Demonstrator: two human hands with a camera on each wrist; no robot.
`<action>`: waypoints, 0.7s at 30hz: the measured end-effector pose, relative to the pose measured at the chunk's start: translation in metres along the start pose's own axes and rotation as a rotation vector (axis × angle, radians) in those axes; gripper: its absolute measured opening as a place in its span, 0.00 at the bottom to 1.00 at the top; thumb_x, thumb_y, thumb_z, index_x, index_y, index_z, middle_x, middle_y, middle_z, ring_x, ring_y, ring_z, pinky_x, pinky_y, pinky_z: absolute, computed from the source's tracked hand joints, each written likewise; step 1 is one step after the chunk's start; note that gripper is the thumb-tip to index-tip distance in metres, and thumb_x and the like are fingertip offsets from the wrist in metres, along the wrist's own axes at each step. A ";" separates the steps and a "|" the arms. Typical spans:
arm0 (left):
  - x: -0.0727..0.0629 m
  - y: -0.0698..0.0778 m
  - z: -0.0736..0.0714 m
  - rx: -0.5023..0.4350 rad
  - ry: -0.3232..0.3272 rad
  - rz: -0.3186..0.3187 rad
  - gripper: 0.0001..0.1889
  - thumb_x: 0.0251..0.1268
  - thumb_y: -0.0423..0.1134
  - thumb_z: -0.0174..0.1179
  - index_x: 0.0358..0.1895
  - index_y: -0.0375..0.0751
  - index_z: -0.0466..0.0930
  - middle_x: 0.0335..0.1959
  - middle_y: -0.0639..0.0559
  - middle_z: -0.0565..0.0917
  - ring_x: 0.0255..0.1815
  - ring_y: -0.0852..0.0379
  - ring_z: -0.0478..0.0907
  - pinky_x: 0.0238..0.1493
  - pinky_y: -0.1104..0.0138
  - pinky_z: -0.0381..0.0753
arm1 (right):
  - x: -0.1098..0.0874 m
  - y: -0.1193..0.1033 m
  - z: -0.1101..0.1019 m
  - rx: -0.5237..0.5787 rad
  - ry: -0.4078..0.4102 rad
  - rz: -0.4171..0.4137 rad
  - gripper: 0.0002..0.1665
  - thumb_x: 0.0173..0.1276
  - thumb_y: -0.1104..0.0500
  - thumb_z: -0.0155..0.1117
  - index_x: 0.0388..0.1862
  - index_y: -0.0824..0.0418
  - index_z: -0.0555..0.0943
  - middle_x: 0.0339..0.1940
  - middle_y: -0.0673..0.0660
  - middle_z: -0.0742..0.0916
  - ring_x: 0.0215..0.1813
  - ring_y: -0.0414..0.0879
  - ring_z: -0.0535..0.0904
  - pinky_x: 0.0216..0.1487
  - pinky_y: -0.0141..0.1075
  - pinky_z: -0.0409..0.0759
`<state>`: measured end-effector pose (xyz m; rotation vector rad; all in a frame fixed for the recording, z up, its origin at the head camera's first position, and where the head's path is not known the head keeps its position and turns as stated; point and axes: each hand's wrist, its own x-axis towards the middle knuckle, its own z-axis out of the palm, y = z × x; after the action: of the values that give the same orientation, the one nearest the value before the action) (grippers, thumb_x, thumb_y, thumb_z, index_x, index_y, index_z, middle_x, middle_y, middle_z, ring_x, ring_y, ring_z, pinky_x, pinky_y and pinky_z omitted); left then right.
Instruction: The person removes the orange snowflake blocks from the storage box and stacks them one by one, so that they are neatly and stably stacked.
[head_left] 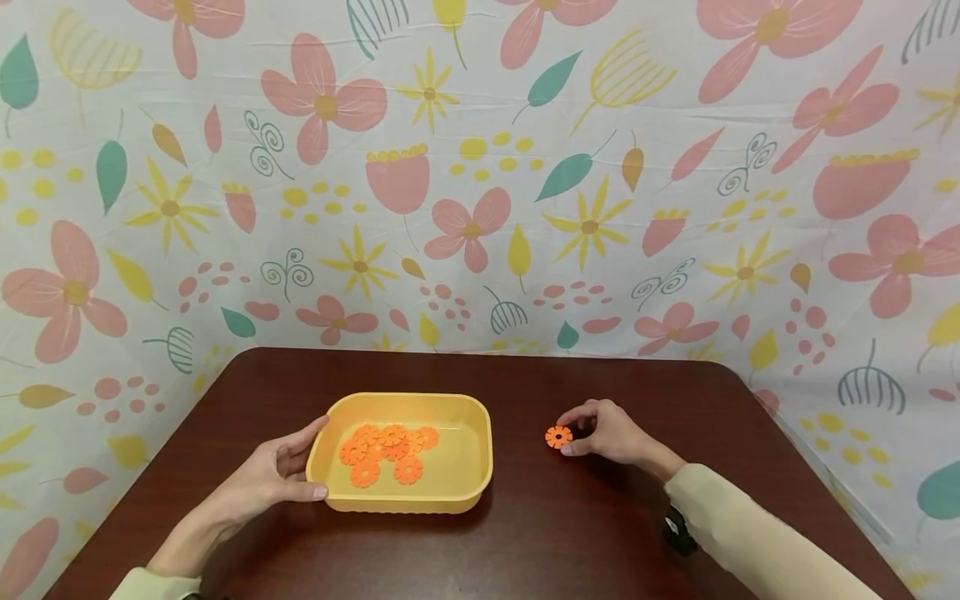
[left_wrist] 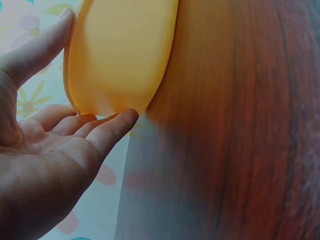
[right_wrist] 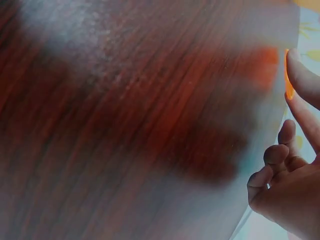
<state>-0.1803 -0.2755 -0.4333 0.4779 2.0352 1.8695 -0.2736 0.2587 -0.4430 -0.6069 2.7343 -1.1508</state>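
In the head view, my left hand (head_left: 262, 479) holds the left end of a yellow plastic basin (head_left: 457, 462), thumb at the near corner and fingers at the far one. The left wrist view shows that hand (left_wrist: 60, 135) spread about the basin's end (left_wrist: 120, 60). Several orange notched discs (head_left: 365, 473), flower-like with a hole in the middle, lie piled in the basin's left half. To the right of the basin, my right hand (head_left: 611, 433) pinches one orange notched disc (head_left: 558, 437) by its edge between thumb and fingers. Edge-on, that disc (right_wrist: 288, 75) shows in the right wrist view.
Everything is on or over a dark reddish-brown table (head_left: 525, 550) with rounded far corners. Behind it hangs a white cloth (head_left: 480, 308) printed with pink, yellow and green flowers and leaves. A black strap (head_left: 678, 532) is on the right wrist.
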 end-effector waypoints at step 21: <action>0.000 0.000 0.000 -0.004 -0.012 -0.001 0.53 0.66 0.24 0.70 0.85 0.31 0.40 0.83 0.26 0.49 0.70 0.38 0.74 0.57 0.59 0.83 | -0.001 0.009 -0.007 -0.017 -0.109 -0.093 0.25 0.60 0.62 0.84 0.57 0.64 0.89 0.39 0.59 0.81 0.40 0.55 0.69 0.39 0.38 0.68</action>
<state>-0.1805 -0.2757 -0.4331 0.4861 2.0232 1.8650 -0.2777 0.2693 -0.4443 -0.7824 2.6518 -1.0802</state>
